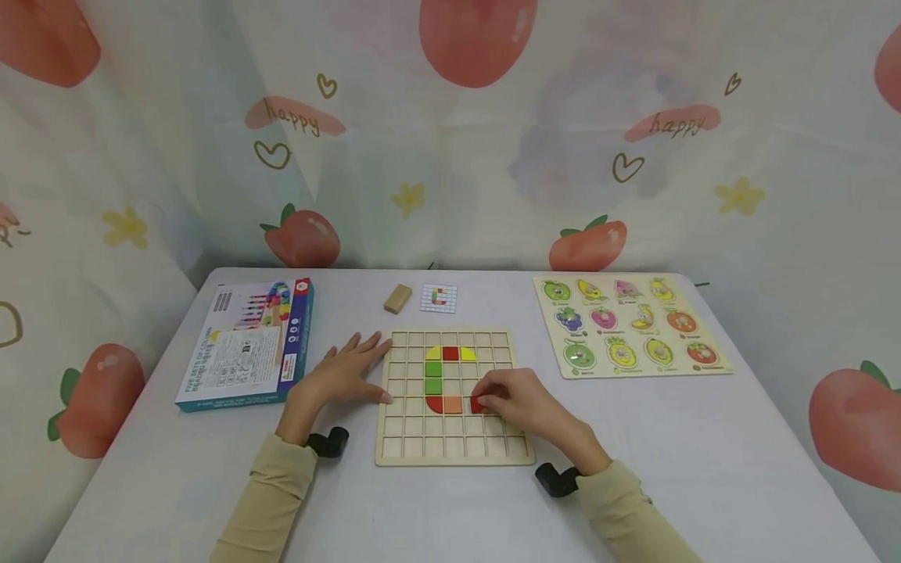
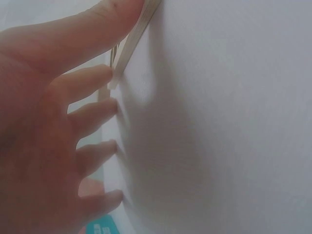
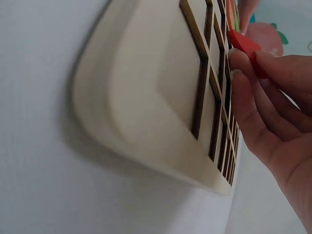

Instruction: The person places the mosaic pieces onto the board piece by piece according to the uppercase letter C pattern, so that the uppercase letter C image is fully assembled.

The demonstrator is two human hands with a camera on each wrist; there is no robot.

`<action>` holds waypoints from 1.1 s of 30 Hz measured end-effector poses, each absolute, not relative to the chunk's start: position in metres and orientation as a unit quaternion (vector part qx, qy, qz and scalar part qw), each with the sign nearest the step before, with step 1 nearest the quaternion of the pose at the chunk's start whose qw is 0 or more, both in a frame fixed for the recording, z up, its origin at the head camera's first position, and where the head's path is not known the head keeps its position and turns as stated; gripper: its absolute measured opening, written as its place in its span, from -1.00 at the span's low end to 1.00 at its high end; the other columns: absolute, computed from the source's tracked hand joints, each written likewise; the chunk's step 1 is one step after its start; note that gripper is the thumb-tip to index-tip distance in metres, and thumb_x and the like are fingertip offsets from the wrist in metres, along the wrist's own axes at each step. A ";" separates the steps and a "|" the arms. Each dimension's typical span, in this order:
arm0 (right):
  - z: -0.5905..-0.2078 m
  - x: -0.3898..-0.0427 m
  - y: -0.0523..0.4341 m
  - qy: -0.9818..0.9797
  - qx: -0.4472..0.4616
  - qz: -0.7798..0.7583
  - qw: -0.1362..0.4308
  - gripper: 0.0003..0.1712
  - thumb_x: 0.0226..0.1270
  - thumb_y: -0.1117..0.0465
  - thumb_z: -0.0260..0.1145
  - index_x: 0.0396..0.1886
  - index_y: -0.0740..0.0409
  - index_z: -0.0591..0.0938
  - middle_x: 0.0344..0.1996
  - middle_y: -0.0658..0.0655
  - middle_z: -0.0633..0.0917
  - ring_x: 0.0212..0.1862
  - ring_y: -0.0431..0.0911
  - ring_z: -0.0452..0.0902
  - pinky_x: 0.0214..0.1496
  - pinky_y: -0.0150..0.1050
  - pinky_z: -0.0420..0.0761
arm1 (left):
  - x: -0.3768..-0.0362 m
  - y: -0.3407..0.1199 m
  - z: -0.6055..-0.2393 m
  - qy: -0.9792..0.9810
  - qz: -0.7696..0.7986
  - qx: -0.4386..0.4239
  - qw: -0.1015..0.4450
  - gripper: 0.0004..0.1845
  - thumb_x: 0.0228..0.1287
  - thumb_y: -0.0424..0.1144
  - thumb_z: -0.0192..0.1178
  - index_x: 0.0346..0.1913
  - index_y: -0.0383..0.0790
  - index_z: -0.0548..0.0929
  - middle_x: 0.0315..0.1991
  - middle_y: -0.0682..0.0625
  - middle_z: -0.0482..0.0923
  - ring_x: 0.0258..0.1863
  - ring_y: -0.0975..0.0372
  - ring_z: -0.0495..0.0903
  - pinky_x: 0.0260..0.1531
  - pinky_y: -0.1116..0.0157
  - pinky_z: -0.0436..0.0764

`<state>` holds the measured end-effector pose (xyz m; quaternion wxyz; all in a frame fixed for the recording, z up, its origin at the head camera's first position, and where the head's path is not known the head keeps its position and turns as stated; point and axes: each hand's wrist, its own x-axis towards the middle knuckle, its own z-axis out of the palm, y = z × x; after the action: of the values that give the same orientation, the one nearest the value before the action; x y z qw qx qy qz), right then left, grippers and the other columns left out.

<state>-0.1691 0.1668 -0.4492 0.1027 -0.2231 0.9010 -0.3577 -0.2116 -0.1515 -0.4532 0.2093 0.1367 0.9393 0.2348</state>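
A wooden grid board point(image 1: 455, 450) lies in front of me with several coloured tiles set in its squares. Yellow corner pieces flank a red square point(image 1: 450, 354) along the top; two green squares point(image 1: 432, 377) run down the left side. Below them sit a red rounded corner point(image 1: 435, 404) and an orange square point(image 1: 453, 404). My right hand point(image 1: 517, 399) pinches a red tile point(image 3: 247, 47) between thumb and fingers, tilted over the grid just right of the orange square. With fingers spread, my left hand point(image 1: 345, 371) rests at the board's left edge, thumb on the rim.
Behind the board lie a small wooden block point(image 1: 397, 298) and a pattern card point(image 1: 439, 298) picturing a similar coloured shape. A boxed bead set point(image 1: 242, 344) is at the left, and a fruit puzzle board point(image 1: 633, 327) at the back right. A printed curtain hangs behind the table.
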 end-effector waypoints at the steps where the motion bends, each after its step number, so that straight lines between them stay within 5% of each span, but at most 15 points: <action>1: -0.450 -0.169 0.166 0.902 -0.223 -0.356 0.103 -0.91 0.37 0.35 0.40 -0.19 0.13 0.77 -0.28 -0.01 0.79 -0.25 -0.22 0.62 -0.07 -0.35 0.71 | -0.211 -0.151 -0.453 0.939 0.235 0.137 0.209 0.08 0.14 0.12 0.50 0.64 -0.02 0.16 0.68 -0.10 -0.06 0.67 -0.18 -0.25 0.56 -0.32 -0.25; 16: -0.452 -0.167 0.152 0.909 -0.207 -0.348 0.097 -0.94 0.34 0.38 0.42 -0.25 0.19 0.78 -0.32 0.01 0.74 -0.34 -0.25 0.56 -0.29 -0.43 0.62 | -0.212 -0.149 -0.454 0.938 0.239 0.132 0.215 0.08 0.14 0.12 0.50 0.64 0.01 0.16 0.69 -0.07 -0.07 0.67 -0.16 -0.27 0.56 -0.31 -0.26; 33: -0.450 -0.161 0.156 0.913 -0.202 -0.348 0.066 -0.89 0.35 0.34 0.43 -0.16 0.17 0.76 -0.20 0.04 0.76 -0.22 -0.18 0.67 -0.12 -0.35 0.72 | -0.207 -0.150 -0.450 0.938 0.237 0.136 0.216 0.07 0.15 0.09 0.50 0.65 -0.02 0.14 0.69 -0.10 -0.08 0.67 -0.17 -0.27 0.56 -0.31 -0.26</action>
<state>-0.1607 0.1563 -0.4498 0.0658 -0.2020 0.9131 -0.3479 -0.2074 -0.1503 -0.4498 0.2156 0.1356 0.9376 0.2368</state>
